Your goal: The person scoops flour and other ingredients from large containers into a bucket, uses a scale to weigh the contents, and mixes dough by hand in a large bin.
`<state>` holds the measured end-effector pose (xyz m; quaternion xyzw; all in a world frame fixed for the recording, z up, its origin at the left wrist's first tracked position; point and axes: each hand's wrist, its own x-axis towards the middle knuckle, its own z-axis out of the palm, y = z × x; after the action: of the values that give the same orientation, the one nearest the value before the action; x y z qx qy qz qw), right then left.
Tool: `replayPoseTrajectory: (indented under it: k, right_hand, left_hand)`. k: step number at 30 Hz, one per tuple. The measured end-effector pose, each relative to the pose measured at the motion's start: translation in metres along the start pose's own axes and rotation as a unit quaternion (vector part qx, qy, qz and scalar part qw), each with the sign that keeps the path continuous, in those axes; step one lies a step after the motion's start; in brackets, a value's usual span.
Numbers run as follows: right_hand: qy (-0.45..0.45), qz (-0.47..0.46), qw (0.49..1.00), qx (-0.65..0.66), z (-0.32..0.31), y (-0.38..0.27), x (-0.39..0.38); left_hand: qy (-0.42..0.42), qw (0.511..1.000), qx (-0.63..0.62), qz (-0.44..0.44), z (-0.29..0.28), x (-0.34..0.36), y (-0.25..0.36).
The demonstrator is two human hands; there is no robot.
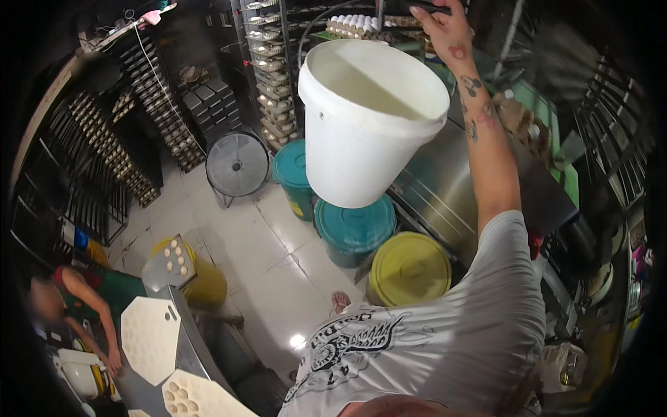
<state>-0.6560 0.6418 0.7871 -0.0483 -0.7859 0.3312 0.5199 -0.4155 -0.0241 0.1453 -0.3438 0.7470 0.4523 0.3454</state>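
The person's left hand is out of sight. A dark thing (433, 8) at the right hand (442, 31) is too unclear to name. The white bucket (361, 156) hides its own inner bottom. A co-worker's head (46, 300) is blurred; the lower edge crops a pale board (217, 397).

And down to your left, a co-worker (92, 295) is at the metal table (185, 325), pale boards (150, 340) lying across it, pale rounds (182, 394) on the nearer one! A tray (156, 272) of more rounds sits over a yellow bin (208, 283). Out ahead of you: lidded teal bins (355, 222), a round fan (253, 156) on the tiled floor (274, 260), a loaded tall rack (269, 52), and there, white eggs (353, 25) in rows!
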Motion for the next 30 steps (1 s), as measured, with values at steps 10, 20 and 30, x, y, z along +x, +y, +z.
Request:
replayPoseTrajectory:
  k: [10,20,30]
  right_hand:
    - [-0.072,0.151,0.986,0.023,0.003,0.131,0.070]
    - [0.089,0.340,0.934,0.061,0.091,0.187,-0.191]
    - [0.250,0.746,0.599,0.150,0.258,0.207,-0.614]
  left_hand:
    - [0.030,0.995,0.067,-0.064,-0.055,0.112,0.086]
    - [0.018,0.948,0.271,0.167,-0.136,0.338,0.352]
    - [-0.171,0.897,0.289,0.287,-0.064,0.480,0.601]
